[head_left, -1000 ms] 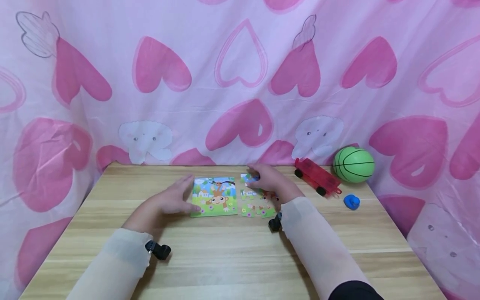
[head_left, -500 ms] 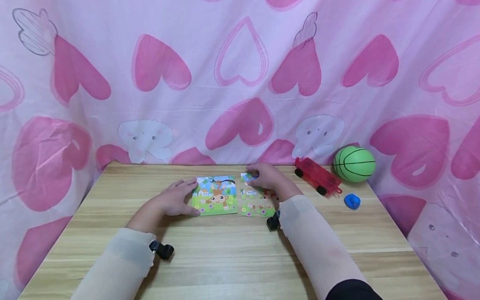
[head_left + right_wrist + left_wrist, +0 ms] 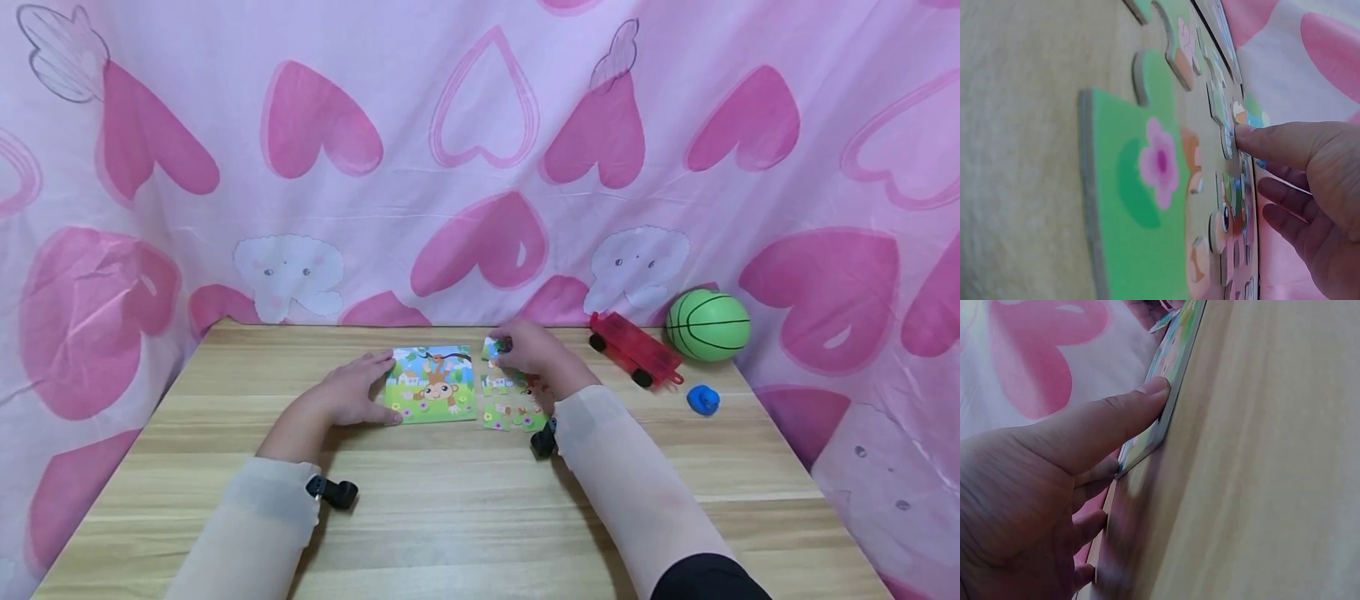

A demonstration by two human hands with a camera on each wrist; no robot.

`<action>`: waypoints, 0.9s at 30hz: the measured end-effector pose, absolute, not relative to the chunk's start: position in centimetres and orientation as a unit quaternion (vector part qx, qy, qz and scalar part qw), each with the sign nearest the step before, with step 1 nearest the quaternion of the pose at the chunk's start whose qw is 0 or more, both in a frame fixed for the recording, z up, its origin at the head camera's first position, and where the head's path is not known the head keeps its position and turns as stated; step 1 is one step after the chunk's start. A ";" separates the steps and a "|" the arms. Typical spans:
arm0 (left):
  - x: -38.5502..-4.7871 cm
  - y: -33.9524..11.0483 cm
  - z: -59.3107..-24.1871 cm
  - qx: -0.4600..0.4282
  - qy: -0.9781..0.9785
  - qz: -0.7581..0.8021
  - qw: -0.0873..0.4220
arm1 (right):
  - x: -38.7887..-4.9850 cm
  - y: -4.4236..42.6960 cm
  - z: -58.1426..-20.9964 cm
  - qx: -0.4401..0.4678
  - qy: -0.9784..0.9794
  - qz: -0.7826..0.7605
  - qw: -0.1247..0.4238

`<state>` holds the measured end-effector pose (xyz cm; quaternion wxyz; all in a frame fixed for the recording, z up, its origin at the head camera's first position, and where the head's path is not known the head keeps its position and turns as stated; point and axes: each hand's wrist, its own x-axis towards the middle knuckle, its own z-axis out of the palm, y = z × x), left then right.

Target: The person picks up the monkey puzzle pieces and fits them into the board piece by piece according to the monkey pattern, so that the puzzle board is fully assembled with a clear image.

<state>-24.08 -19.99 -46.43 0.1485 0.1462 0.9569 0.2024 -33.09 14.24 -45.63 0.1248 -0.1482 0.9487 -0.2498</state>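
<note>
A square jigsaw puzzle picture (image 3: 429, 398) of a cartoon monkey lies on the wooden table, also seen at a slant in the left wrist view. My left hand (image 3: 347, 393) rests at its left side; the thumb (image 3: 1110, 422) lies straight on the front edge, and the other fingers extend along the left edge and past it. To the right, my right hand (image 3: 534, 352) pinches a puzzle piece (image 3: 491, 347) between thumb and fingers, tilted up off the table. Beneath and in front of that hand lie several loose puzzle pieces (image 3: 498, 412), one green with a pink flower (image 3: 1129, 244).
At the back right stand a red toy cart (image 3: 636, 350) with black wheels and a green ball (image 3: 708, 325) with black lines. A small blue toy (image 3: 703, 400) sits in front of the ball. A pink heart-patterned cloth (image 3: 375, 208) hangs behind the table (image 3: 450, 517).
My right hand has raised the upper left puzzle piece off the table, tilting it. The left hand has shifted slightly right against the picture's side.
</note>
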 end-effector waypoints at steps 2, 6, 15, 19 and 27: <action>-24.0 -20.1 -46.6 0.144 0.958 0.202 0.145 | -33.1 14.1 -45.6 -0.145 0.951 -0.246 0.121; -24.0 -20.0 -46.9 0.144 0.959 0.198 0.139 | -33.0 13.9 -45.7 -0.133 0.948 -0.263 0.123; -25.1 -19.2 -47.1 0.153 0.958 0.198 0.138 | -32.9 13.6 -45.0 -0.113 0.908 -0.383 0.129; -25.2 -19.4 -47.3 0.157 0.957 0.199 0.141 | -33.0 13.1 -44.8 -0.124 0.892 -0.417 0.124; -25.0 -19.9 -47.5 0.158 0.957 0.209 0.124 | -32.9 10.2 -45.1 -0.168 0.873 -0.441 0.118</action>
